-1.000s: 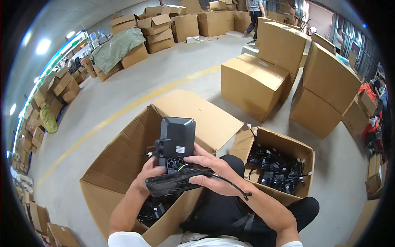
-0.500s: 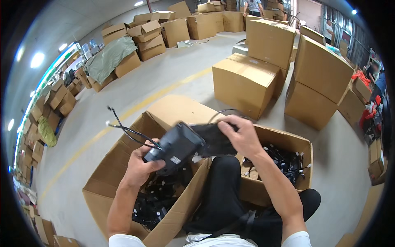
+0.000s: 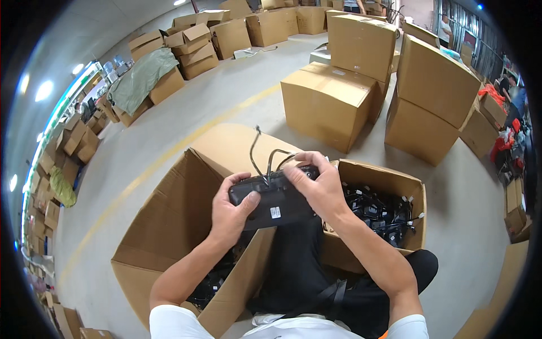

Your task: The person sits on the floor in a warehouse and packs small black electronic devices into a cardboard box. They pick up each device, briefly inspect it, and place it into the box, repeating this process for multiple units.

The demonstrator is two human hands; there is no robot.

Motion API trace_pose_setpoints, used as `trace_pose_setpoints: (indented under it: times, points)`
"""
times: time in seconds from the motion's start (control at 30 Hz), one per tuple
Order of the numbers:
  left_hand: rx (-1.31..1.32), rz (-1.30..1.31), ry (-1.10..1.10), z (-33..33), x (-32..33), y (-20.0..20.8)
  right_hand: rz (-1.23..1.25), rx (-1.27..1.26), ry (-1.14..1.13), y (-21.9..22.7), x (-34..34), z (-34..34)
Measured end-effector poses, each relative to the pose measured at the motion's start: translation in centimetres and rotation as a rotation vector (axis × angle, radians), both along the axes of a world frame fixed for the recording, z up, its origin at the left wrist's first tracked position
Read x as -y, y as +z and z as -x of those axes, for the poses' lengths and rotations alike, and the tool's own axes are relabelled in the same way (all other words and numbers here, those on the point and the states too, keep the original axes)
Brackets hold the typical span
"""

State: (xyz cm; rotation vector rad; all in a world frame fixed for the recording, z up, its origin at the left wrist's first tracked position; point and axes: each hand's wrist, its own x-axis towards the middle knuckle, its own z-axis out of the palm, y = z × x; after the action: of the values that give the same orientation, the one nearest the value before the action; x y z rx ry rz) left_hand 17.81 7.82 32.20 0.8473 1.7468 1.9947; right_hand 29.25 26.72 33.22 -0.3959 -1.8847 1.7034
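Note:
A flat black electronic device (image 3: 288, 208) with a small white label is held up between both hands. Thin black cables (image 3: 254, 155) rise from its far edge. My left hand (image 3: 228, 210) grips its left end, thumb on the near face. My right hand (image 3: 320, 189) is closed on its right end, thumb across the upper edge. Below the left forearm, an open cardboard box (image 3: 164, 217) holds black items (image 3: 212, 285), partly hidden. On the right, a smaller open carton (image 3: 423, 198) is filled with black parts (image 3: 375, 212) and cables with white connectors.
My black-trousered legs (image 3: 291, 271) lie between and before the two boxes. Large closed cartons (image 3: 327, 107) stand ahead to the right, some stacked. More cartons (image 3: 231, 38) line the back and left side. A yellow line (image 3: 141, 178) crosses the grey floor. A person (image 3: 445, 31) stands far back.
The device has turned from slanted to nearly level and moved right. Its cables now point away instead of left. The dark flat piece under my right hand no longer shows separately.

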Motion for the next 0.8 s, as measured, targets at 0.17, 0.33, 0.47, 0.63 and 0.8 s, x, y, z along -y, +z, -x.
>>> trace_pose_setpoints:
  times: [0.17,0.33,0.47,0.63,0.8]
  points:
    - [0.018,0.044,0.116,0.5,-3.0,-0.3,-0.182,-0.175,-0.017,-1.0,-0.4,-0.9]
    - [0.31,-0.077,-0.137,-0.2,-8.6,4.4,-0.17,-0.258,-0.149,2.1,-6.3,-1.7]
    - [0.225,-0.275,-0.301,-5.9,-14.7,7.3,0.137,-0.527,-0.333,4.4,-9.5,-3.2]
    - [-0.137,-0.1,-0.424,-6.6,-20.0,8.2,-0.633,-0.045,-0.534,1.9,-12.5,-12.3]
    - [-0.03,0.282,-0.759,-9.7,-26.1,4.3,-0.471,-0.174,-0.317,-0.7,-19.7,-19.1]
